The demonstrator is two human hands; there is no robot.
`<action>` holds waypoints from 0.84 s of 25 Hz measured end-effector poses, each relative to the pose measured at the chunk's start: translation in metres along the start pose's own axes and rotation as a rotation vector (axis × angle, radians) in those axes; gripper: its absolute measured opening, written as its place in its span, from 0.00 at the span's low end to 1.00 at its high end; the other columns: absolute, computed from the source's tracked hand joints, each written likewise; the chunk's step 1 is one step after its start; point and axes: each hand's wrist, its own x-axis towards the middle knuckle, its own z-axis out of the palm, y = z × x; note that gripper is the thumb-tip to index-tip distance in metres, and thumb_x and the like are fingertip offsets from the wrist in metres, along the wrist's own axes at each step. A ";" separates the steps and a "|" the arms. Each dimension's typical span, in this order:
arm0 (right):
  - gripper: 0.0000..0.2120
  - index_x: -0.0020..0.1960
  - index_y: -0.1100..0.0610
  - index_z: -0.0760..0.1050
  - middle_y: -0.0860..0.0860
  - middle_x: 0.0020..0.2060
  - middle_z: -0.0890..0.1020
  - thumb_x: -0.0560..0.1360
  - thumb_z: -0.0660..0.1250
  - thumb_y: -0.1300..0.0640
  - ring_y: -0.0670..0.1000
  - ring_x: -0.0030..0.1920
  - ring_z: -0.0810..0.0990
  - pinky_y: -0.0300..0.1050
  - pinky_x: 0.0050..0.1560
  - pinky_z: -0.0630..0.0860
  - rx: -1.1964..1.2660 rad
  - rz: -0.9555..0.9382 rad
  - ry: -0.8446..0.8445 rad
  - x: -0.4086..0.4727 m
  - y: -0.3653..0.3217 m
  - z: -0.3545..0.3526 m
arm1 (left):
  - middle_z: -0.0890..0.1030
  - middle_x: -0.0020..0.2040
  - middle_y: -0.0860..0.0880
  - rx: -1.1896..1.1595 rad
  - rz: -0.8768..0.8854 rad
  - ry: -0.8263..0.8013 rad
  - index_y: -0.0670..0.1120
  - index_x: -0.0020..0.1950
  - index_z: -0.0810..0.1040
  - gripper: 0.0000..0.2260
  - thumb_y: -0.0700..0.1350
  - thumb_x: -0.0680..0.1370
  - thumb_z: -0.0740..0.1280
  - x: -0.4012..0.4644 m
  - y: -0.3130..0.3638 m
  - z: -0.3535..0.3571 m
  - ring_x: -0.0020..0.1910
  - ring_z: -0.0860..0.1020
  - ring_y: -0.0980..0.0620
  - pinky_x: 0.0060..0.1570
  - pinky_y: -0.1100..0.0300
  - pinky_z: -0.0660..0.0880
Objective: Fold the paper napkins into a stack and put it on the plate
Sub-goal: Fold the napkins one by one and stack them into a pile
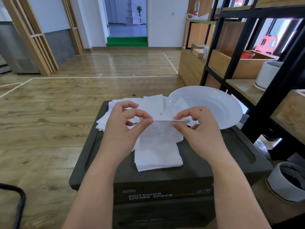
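Note:
Both hands hold one white paper napkin (158,131) up by its top edge above the dark storage box (206,164). My left hand (125,124) pinches the top left corner and my right hand (196,126) pinches the top right corner. The napkin hangs down toward a stack of folded napkins (158,157) lying near the front of the box lid. A loose pile of unfolded napkins (148,101) lies at the back left of the lid. The white plate (214,106) sits at the back right with nothing on it.
A black and wood shelf unit (247,63) stands close on the right, holding a white pot (267,75). A grey pot (287,182) sits on the floor at the lower right. A black tube (19,205) curves at the lower left. Wooden floor stretches ahead.

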 end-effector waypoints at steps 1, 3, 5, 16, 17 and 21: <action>0.08 0.39 0.40 0.75 0.38 0.49 0.74 0.71 0.72 0.52 0.39 0.52 0.72 0.30 0.46 0.69 0.038 -0.007 -0.009 0.001 0.000 -0.001 | 0.73 0.54 0.64 0.001 0.016 -0.020 0.61 0.42 0.80 0.03 0.52 0.71 0.71 0.000 0.000 -0.001 0.56 0.73 0.62 0.50 0.69 0.69; 0.04 0.40 0.44 0.77 0.40 0.46 0.79 0.71 0.70 0.52 0.41 0.51 0.76 0.36 0.47 0.73 0.185 -0.002 -0.079 0.000 -0.003 -0.003 | 0.75 0.54 0.66 -0.005 0.031 -0.090 0.61 0.47 0.78 0.07 0.55 0.70 0.71 -0.001 0.000 -0.001 0.58 0.73 0.64 0.53 0.68 0.71; 0.03 0.42 0.47 0.77 0.43 0.41 0.82 0.73 0.70 0.53 0.43 0.43 0.80 0.35 0.41 0.76 0.320 -0.004 -0.122 0.000 -0.007 -0.001 | 0.80 0.48 0.64 -0.029 0.003 -0.119 0.60 0.48 0.78 0.09 0.54 0.70 0.72 -0.001 -0.001 0.000 0.50 0.78 0.63 0.47 0.65 0.76; 0.30 0.63 0.36 0.69 0.48 0.68 0.62 0.71 0.63 0.67 0.53 0.68 0.54 0.53 0.66 0.54 -0.660 -0.054 -0.424 0.026 0.029 0.039 | 0.84 0.40 0.62 -0.324 -0.129 0.440 0.59 0.40 0.82 0.04 0.49 0.73 0.70 0.012 -0.017 -0.039 0.40 0.82 0.63 0.35 0.68 0.76; 0.26 0.60 0.37 0.72 0.48 0.66 0.63 0.72 0.63 0.66 0.54 0.67 0.56 0.51 0.64 0.55 -0.691 -0.075 -0.399 0.028 0.030 0.044 | 0.84 0.40 0.62 -0.334 -0.133 0.434 0.59 0.40 0.82 0.05 0.48 0.74 0.71 0.012 -0.017 -0.038 0.40 0.82 0.63 0.34 0.69 0.76; 0.12 0.44 0.47 0.80 0.48 0.45 0.73 0.74 0.63 0.63 0.50 0.49 0.69 0.37 0.45 0.63 -0.634 -0.066 -0.129 0.039 0.036 0.042 | 0.85 0.40 0.62 -0.371 -0.133 0.412 0.61 0.40 0.82 0.08 0.47 0.75 0.70 0.013 -0.018 -0.035 0.40 0.82 0.62 0.34 0.70 0.76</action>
